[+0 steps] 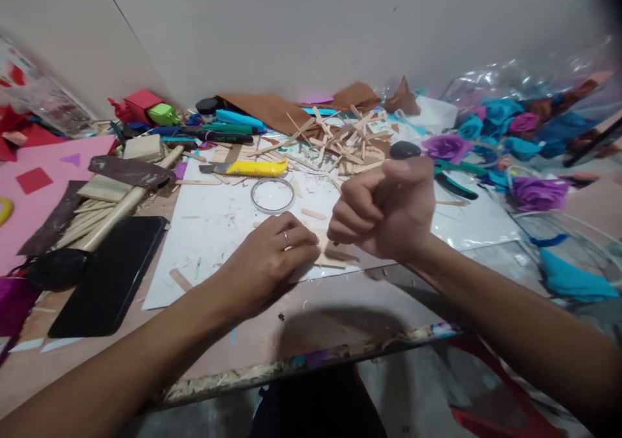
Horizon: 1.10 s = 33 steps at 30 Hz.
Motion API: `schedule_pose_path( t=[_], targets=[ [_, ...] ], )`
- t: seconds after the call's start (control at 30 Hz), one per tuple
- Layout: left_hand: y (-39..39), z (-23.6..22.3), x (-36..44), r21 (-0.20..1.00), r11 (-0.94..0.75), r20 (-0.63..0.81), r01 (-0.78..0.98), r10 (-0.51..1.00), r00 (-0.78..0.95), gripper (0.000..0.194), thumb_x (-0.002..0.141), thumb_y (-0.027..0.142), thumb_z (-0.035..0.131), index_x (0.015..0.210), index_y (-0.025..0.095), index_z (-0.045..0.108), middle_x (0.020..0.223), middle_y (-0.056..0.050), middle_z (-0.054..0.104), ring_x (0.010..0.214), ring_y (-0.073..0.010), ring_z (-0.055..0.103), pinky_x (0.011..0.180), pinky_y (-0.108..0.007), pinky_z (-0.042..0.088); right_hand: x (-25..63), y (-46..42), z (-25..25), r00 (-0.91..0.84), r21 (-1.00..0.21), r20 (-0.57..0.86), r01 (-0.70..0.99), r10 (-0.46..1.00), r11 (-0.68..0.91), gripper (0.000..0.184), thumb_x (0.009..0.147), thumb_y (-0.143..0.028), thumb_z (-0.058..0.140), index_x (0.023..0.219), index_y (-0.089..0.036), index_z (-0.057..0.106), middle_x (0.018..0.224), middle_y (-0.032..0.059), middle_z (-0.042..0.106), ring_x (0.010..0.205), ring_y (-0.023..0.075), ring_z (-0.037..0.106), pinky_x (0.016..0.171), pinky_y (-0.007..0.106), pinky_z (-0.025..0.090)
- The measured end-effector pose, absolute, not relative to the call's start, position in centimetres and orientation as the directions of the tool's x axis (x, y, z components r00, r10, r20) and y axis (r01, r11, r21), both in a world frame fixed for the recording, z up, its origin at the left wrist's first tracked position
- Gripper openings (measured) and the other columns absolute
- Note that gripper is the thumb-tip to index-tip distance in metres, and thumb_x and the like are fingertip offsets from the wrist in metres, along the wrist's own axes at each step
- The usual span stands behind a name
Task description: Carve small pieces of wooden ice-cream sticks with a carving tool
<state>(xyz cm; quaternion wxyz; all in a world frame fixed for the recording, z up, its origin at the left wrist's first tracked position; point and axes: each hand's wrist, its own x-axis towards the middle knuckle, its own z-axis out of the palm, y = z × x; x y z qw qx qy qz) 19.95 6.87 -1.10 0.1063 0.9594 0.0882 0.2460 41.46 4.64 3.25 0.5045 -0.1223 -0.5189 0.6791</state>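
My left hand (pixel 276 253), with a ring on one finger, rests low over the white board (pixel 214 237). Its fingers are bent and pressed together at the tips against a flat craft-stick piece (pixel 330 261). To its right, my right hand (pixel 389 208) is raised in a closed fist, slightly blurred. Whatever lies inside the fist is hidden. A dark rounded object (pixel 405 149) shows just above the right thumb; I cannot tell whether the hand touches it. Beyond my left hand lie a tape ring (pixel 273 195) and a yellow utility knife (pixel 257 168).
A pile of craft sticks (pixel 345 137) covers the board's back. Green-handled pliers (pixel 457 182) lie right, near purple and blue crepe flowers (pixel 539 192). At left are a black phone (pixel 111 276), a wooden handle (pixel 121 208) and pink sheets (pixel 43 179). The worn table edge (pixel 272 370) is in front.
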Motion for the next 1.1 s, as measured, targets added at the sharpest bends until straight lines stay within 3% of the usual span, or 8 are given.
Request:
schedule_pose_path(
  t=[0.23,0.37,0.53,0.73,0.87,1.1],
  targets=[
    [4.6,-1.0,20.4,0.180,-0.943,0.464,0.280,0.333,0.821,0.013,0.099,0.015,0.064,0.109,0.013,0.072,0.109,-0.013,0.070,0.098,-0.0251,0.062,0.081,-0.042,0.059,41.6,5.0,2.3,-0.502,-0.832,0.344,-0.555,0.793,0.009,0.067,0.103,-0.062,0.042,0.050,-0.023,0.032,0.042,-0.0069,0.021,0.038,0.0076,0.016,0.038,0.025,0.021],
    [4.0,-1.3,20.3,0.205,-0.941,0.424,0.270,0.334,0.842,0.018,0.103,0.023,0.063,0.113,0.011,0.071,0.121,-0.018,0.070,0.119,-0.0314,0.064,0.094,-0.047,0.064,41.8,5.3,2.0,-0.530,-0.843,0.342,-0.538,0.776,0.004,0.068,0.102,-0.066,0.044,0.051,-0.023,0.033,0.042,-0.0069,0.024,0.038,0.0085,0.020,0.039,0.025,0.024],
    [4.4,-1.1,20.2,0.191,-0.937,0.378,0.292,0.344,0.859,0.029,0.099,0.027,0.070,0.124,0.011,0.069,0.139,-0.021,0.064,0.134,-0.0377,0.058,0.107,-0.056,0.059,41.4,5.1,2.1,-0.498,-0.846,0.312,-0.533,0.809,-0.001,0.068,0.103,-0.065,0.044,0.051,-0.023,0.033,0.041,-0.0074,0.023,0.037,0.0080,0.019,0.039,0.025,0.023],
    [4.6,-1.0,20.0,0.217,-0.942,0.396,0.255,0.324,0.859,0.031,0.100,0.030,0.070,0.127,0.014,0.068,0.137,-0.018,0.066,0.135,-0.0339,0.059,0.110,-0.053,0.057,41.5,5.1,2.7,-0.454,-0.858,0.305,-0.513,0.837,0.035,0.070,0.101,-0.068,0.046,0.049,-0.024,0.032,0.039,-0.0077,0.021,0.036,0.0075,0.019,0.037,0.025,0.023],
    [4.9,-1.9,19.5,0.231,-0.954,0.420,0.189,0.273,0.865,0.043,0.101,0.038,0.070,0.138,0.019,0.064,0.148,-0.018,0.062,0.145,-0.0350,0.054,0.119,-0.060,0.048,41.4,5.0,3.1,-0.349,-0.858,0.251,-0.512,0.903,0.041,0.070,0.099,-0.066,0.052,0.047,-0.024,0.032,0.038,-0.0078,0.019,0.035,0.0071,0.014,0.036,0.026,0.017],
    [5.1,-1.9,19.8,0.276,-0.940,0.360,0.199,0.293,0.886,0.044,0.101,0.045,0.068,0.136,0.020,0.069,0.149,-0.020,0.062,0.143,-0.0382,0.056,0.115,-0.062,0.051,40.7,4.7,2.6,-0.349,-0.816,0.248,-0.579,0.904,0.000,0.071,0.097,-0.061,0.056,0.046,-0.022,0.026,0.038,-0.0073,0.017,0.034,0.0067,0.013,0.037,0.025,0.015]
  ],
)
